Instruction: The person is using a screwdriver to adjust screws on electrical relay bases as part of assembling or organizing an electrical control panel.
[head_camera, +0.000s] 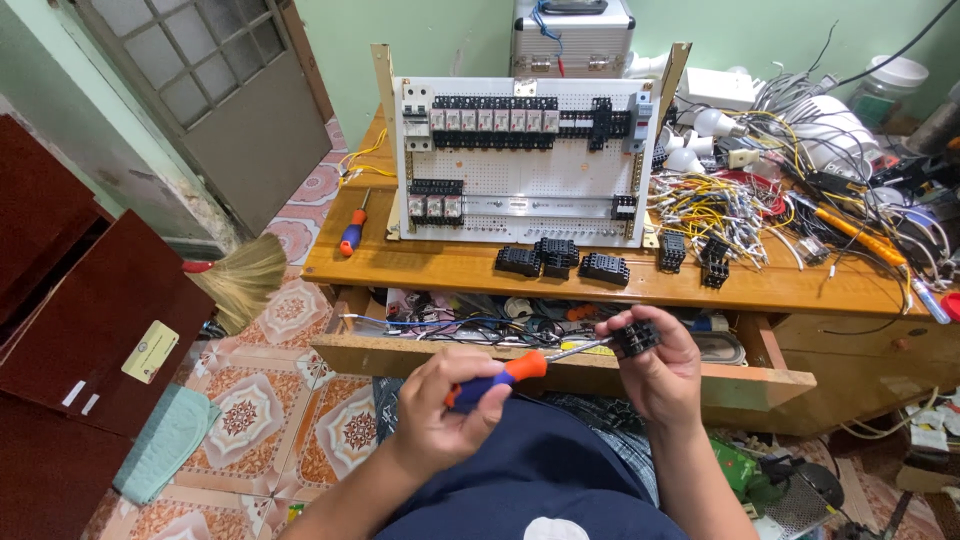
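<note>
My left hand (440, 405) grips a screwdriver (510, 372) with a blue and orange handle, its metal shaft pointing right. My right hand (660, 365) holds a small black relay socket (636, 338), and the screwdriver tip touches it. Both hands hover over my lap, in front of an open wooden drawer (560, 355). On the wooden desk (450, 268) stands a white perforated panel (520, 160) with rows of black relay sockets and breakers. Several loose black sockets (560, 260) lie on the desk in front of the panel.
A second screwdriver (352, 235) lies at the desk's left. A heap of wires (720, 205), bulbs and tools covers the right side. A metal case (572, 40) stands behind the panel. A broom (240, 280) leans at left beside a dark red cabinet (90, 330).
</note>
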